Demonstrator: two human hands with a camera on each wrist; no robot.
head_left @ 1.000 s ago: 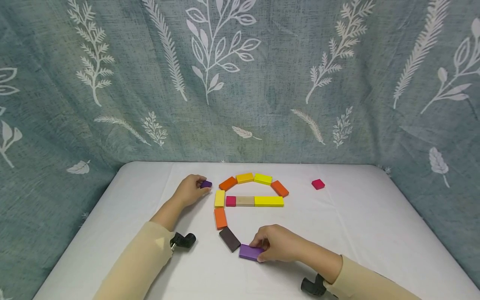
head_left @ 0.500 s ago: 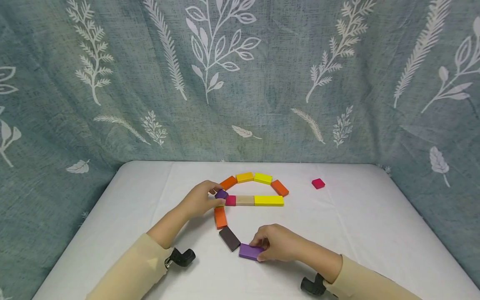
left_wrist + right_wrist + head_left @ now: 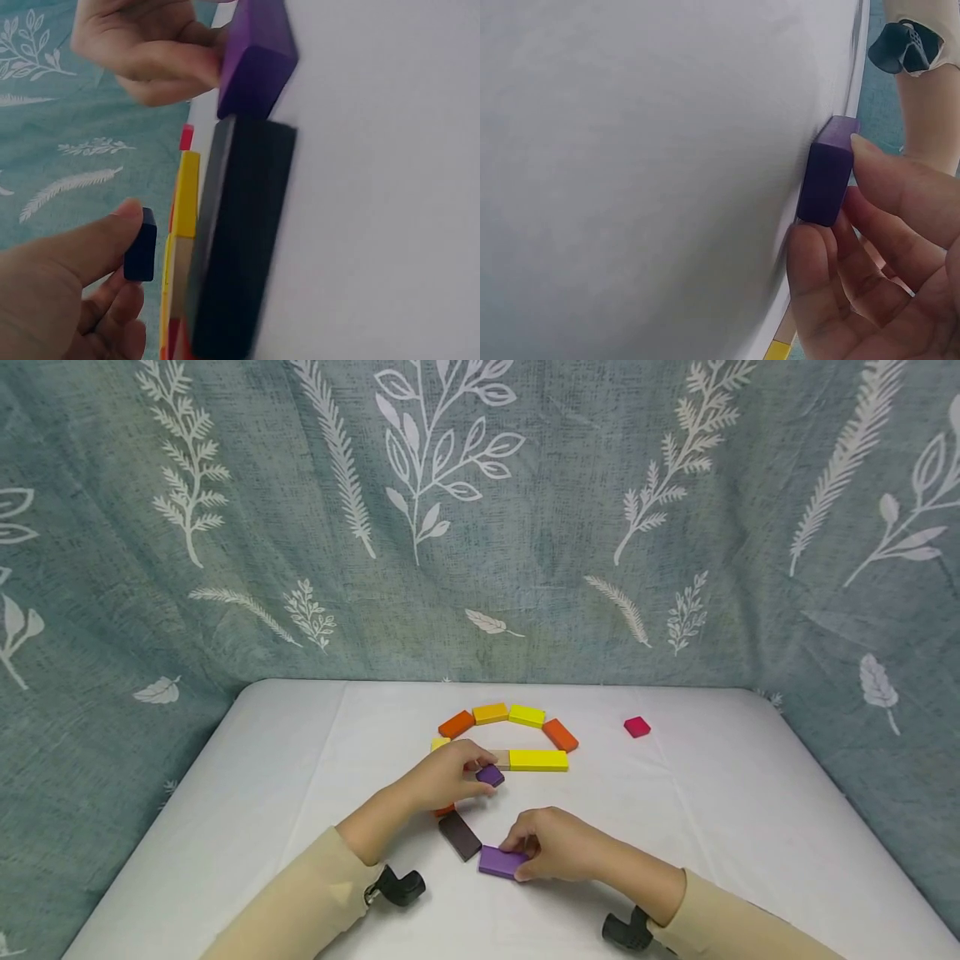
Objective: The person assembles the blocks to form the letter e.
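Note:
My left hand [image 3: 442, 777] pinches a small dark purple block [image 3: 491, 776] between thumb and fingers, held over the middle of the block figure. In the left wrist view that block [image 3: 140, 247] looks dark blue at the fingertips. My right hand [image 3: 558, 846] grips the right end of a larger purple block [image 3: 501, 862] lying on the table. Its thumb and fingers sit on opposite sides in the right wrist view. The purple block's left end meets a dark brown block [image 3: 460, 836]. Behind the left hand, an orange block and part of the middle row are mostly hidden.
An arc of orange blocks [image 3: 560, 735] and yellow blocks [image 3: 527, 717] curves along the back. A long yellow block [image 3: 538, 761] and a plain wood block form the middle row. A red block [image 3: 637, 727] lies apart at the back right of the white table [image 3: 735, 827].
My left hand has carried the small purple block from left of the figure, rightward and toward me, over the middle row. The right hand and its purple block stay in place.

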